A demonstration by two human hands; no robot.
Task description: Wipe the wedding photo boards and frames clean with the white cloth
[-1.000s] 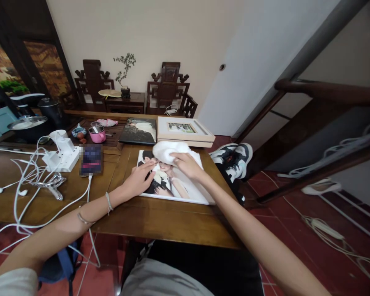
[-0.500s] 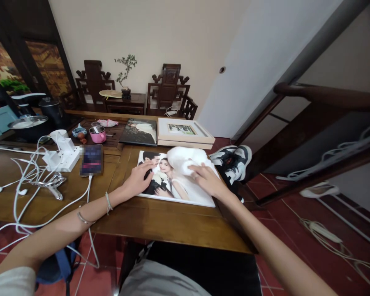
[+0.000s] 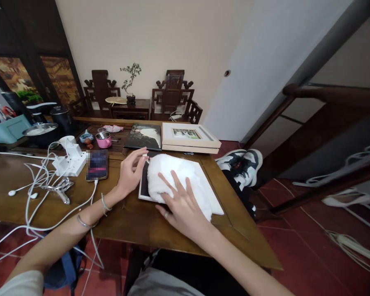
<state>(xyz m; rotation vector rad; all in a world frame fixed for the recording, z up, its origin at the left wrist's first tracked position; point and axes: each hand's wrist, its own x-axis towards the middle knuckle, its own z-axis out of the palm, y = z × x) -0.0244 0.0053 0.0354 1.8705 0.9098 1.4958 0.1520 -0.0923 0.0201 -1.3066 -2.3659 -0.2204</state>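
A white-edged photo panel (image 3: 216,202) lies flat on the wooden table, its picture mostly hidden under a fluffy white cloth (image 3: 169,166). My right hand (image 3: 185,205) presses on the cloth from above, fingers spread and palm down, with a ring on one finger. At the panel's upper left corner, my left hand (image 3: 131,172) pinches the edge between thumb and fingers. Only a dark strip of the picture shows at the panel's left side.
Behind the panel are a dark photo album (image 3: 144,136) and stacked pale frames (image 3: 189,137). To the left lie a phone (image 3: 97,164), a power strip (image 3: 75,162) and tangled white cables. A pink cup (image 3: 103,140) stands farther back. Sneakers (image 3: 245,164) sit beyond the right edge.
My right hand has spread the bunched cloth over the picture and moved left and nearer. My left hand has slid off the picture to the panel's corner. The view has shifted slightly.
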